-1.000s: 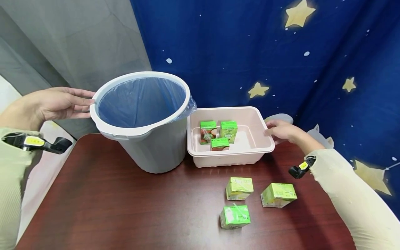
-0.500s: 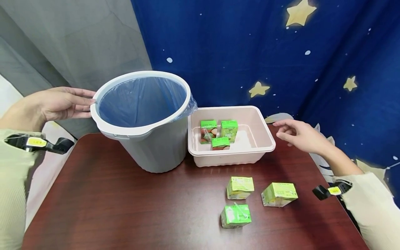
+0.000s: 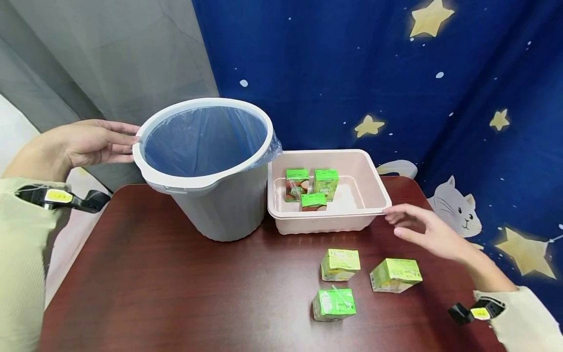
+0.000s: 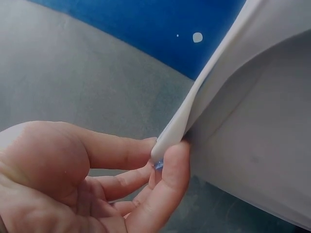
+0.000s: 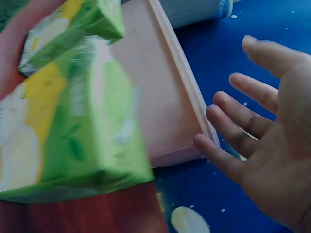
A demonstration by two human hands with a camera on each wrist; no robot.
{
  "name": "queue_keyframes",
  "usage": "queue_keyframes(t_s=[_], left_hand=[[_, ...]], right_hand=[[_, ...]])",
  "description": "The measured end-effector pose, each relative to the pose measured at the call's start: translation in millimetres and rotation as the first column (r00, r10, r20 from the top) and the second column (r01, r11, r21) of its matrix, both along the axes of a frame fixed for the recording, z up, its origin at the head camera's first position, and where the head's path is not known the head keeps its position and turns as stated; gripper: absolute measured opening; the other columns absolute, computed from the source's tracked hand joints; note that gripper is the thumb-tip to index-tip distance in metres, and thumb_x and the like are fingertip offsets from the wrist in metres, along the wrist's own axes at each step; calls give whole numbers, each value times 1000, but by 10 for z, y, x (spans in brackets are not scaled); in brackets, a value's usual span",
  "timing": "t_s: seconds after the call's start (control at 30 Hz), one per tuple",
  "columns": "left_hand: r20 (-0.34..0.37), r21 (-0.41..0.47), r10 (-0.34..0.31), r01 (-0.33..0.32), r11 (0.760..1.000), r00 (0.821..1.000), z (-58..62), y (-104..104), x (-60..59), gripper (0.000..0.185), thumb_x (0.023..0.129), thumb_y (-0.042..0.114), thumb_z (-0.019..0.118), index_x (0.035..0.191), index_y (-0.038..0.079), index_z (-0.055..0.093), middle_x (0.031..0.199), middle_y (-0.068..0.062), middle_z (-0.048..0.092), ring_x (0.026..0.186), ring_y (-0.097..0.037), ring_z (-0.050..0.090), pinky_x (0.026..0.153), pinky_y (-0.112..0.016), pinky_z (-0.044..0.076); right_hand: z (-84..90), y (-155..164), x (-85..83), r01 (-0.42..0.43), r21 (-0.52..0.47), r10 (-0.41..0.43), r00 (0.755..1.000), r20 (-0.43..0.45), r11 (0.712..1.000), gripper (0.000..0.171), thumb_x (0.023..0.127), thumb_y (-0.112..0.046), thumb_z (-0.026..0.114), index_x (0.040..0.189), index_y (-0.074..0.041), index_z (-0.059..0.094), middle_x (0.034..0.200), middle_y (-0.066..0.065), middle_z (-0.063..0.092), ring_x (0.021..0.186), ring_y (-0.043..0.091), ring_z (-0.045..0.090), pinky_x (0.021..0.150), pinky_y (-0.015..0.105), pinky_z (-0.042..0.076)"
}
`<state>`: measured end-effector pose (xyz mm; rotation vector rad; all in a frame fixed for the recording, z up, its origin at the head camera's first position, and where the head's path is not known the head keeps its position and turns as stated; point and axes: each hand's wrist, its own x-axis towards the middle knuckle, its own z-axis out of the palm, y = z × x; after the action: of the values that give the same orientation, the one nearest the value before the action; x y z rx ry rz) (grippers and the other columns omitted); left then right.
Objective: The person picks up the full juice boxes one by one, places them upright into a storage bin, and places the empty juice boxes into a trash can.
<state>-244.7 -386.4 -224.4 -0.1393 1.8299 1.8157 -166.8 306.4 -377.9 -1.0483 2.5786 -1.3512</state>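
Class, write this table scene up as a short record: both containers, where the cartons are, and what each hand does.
Container one: round grey plastic bin, lined with a translucent bluish bag
Container two: pale pink rectangular plastic tub, right of the bin
In tub: three small green-topped cartons
On dark red-brown table: three small green or yellow-green box-shaped cartons
Left hand: pinching the bin's rim
Right hand: holding nothing, near the tub's near right corner; contact unclear

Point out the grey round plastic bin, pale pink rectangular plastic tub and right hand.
Grey round plastic bin (image 3: 226,212): head view, outer side wall.
Pale pink rectangular plastic tub (image 3: 323,224): head view, front wall.
Right hand (image 3: 432,233): head view, middle of the hand.
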Motion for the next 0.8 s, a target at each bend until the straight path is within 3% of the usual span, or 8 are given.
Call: queue_keyframes(t_s=[0.23, 0.37, 0.5, 0.67, 0.8], left_hand=[[-2, 70, -39, 39, 997, 999, 0, -28, 10, 41, 106, -5, 42, 105, 16, 77, 102, -5, 76, 91, -17, 74, 83, -35, 60], [1, 107, -53, 53, 993, 999, -4, -50, 23, 40, 106, -6, 42, 107, 15, 77, 103, -6, 76, 92, -17, 74, 83, -34, 60], [4, 113, -53, 52, 992, 999, -2, -57, 34, 41, 106, -5, 42, 107, 16, 77, 102, -5, 76, 92, -17, 74, 83, -34, 60], [11, 85, -7, 6, 996, 1000, 1, -13, 27, 38, 106, -5, 44, 104, 16, 76, 100, -5, 76, 90, -16, 74, 82, -34, 61], [10, 77, 14, -15, 997, 1000, 0, 1, 36, 38, 106, -5, 44, 103, 15, 76, 99, -6, 76, 89, -17, 75, 81, -34, 61]], right_hand=[[-245, 156, 176, -193, 13, 191, 977, 96, 981, 61, 89, 10, 68, 145, -1, 48, 143, 2, 56, 129, 6, 54, 104, 20, 45], [-374, 253, 260, -244, -30, 246, 955, 168, 969, 73, 83, 11, 72, 149, 3, 41, 148, 8, 52, 134, 10, 52, 106, 21, 44], [-460, 286, 326, -243, -35, 245, 953, 178, 969, 82, 78, 9, 76, 151, 3, 39, 149, 11, 52, 133, 14, 53, 104, 19, 43], [-515, 253, 385, -231, -39, 235, 956, 177, 972, 91, 75, 8, 80, 154, 2, 36, 151, 10, 50, 134, 16, 53, 103, 15, 40], [-562, 208, 410, -221, -16, 221, 960, 173, 975, 91, 76, 5, 82, 154, 1, 37, 151, 6, 51, 132, 11, 53, 101, 13, 41]])
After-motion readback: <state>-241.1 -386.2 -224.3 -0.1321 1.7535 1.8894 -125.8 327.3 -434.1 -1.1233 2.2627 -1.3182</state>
